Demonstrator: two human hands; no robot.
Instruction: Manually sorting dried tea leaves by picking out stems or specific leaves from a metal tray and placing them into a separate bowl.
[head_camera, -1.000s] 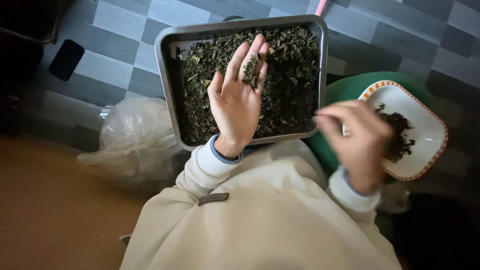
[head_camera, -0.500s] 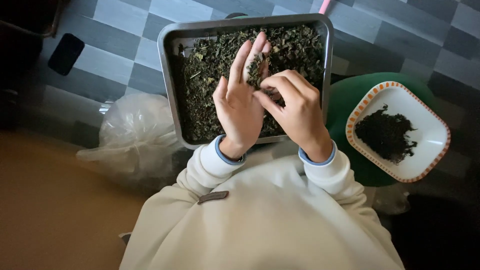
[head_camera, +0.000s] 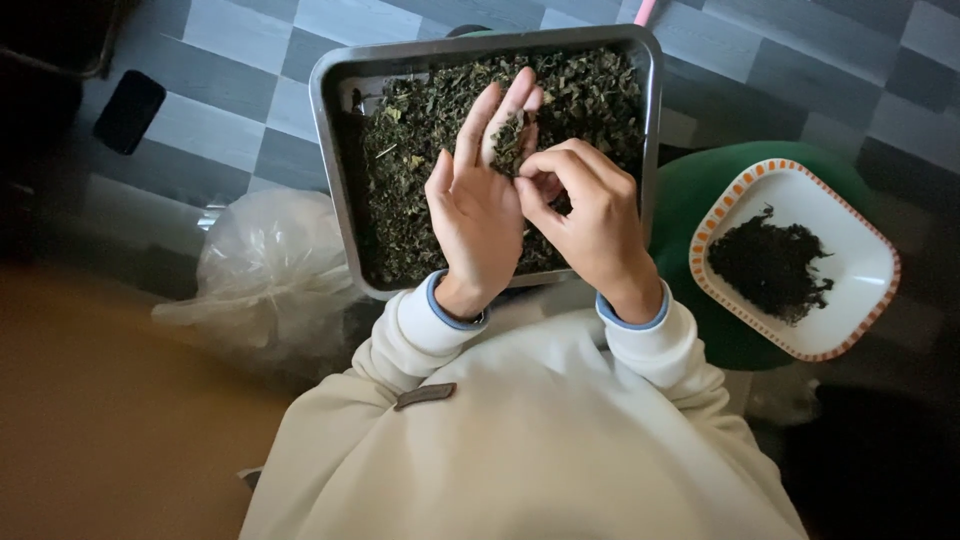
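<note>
If my left hand (head_camera: 480, 225), flat and cupping leaves (head_camera: 508, 142), tilts while the right hand (head_camera: 585, 215) pinches, bits could spill off the tray (head_camera: 335, 150).

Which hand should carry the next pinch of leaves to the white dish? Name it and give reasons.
Likely the right hand: its fingertips already pinch at the leaves on the open left hand, and the white dish lies on its side.
</note>
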